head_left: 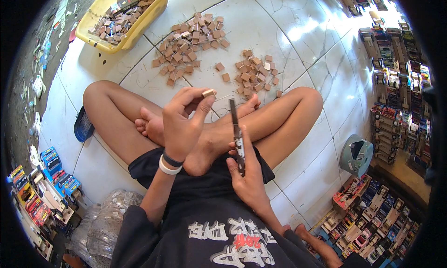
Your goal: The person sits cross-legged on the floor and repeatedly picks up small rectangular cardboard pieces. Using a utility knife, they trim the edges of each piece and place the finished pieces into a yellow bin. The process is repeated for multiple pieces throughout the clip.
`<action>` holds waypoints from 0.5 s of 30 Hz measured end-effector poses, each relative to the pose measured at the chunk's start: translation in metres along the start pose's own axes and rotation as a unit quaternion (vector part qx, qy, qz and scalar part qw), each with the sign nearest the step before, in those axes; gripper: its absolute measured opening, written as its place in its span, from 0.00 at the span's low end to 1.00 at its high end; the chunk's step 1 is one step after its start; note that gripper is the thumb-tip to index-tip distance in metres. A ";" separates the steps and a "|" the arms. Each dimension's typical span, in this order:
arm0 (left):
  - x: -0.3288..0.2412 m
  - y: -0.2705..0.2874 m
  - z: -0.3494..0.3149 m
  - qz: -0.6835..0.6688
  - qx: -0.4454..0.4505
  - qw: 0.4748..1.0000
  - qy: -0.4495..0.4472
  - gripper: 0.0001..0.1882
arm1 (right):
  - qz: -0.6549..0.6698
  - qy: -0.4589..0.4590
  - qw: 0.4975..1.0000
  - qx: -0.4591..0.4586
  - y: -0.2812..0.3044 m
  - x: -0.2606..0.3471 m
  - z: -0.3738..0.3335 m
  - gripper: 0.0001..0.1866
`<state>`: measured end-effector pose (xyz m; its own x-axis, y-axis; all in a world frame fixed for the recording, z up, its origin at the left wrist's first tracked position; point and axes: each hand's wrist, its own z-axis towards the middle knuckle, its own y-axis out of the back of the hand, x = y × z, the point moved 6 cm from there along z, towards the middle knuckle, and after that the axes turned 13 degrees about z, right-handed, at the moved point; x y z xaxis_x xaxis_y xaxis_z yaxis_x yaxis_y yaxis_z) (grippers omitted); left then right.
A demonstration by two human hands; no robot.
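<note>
My left hand [183, 126], raised in front of my crossed legs, pinches a small wooden block [209, 93] between thumb and fingers. A thin pale rod [223, 97] sticks out from beside the block toward the right. In my right hand [247, 172] is a slim black tool [236, 133] with white marks on its side, held upright; its exact kind I cannot make out. Its tip is close to the rod's end; whether they touch I cannot tell. Beyond my feet lie a larger pile of wooden blocks [192, 43] with thin rods and a smaller pile [253, 72].
A yellow tub [153, 20] holding more blocks stands at far left. Toy trucks line the right [386, 100], lower right [372, 217] and lower left [39, 198]. A green round container [356, 154], a blue slipper [83, 125], a clear plastic bag [104, 221] and another person's limb [321, 247] are nearby.
</note>
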<state>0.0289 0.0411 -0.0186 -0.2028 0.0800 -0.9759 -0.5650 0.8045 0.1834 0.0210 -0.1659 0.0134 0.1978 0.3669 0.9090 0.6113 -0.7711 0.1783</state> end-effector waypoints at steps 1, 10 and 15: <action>0.002 0.003 0.001 -0.022 0.012 0.999 0.024 0.09 | 0.016 -0.015 1.000 -0.011 0.004 -0.002 -0.001 0.44; -0.003 0.011 0.002 -0.088 0.114 0.984 0.107 0.13 | 0.072 -0.048 0.993 0.076 0.017 -0.001 -0.007 0.43; -0.009 0.009 -0.002 -0.098 0.117 0.983 0.106 0.12 | 0.084 -0.045 0.991 0.089 0.012 0.004 -0.007 0.43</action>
<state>0.0241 0.0460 -0.0080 -0.2850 -0.1942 -0.9387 -0.4146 0.9079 -0.0619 0.0238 -0.1770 0.0212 0.3709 0.2913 0.8818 0.6874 -0.7246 -0.0498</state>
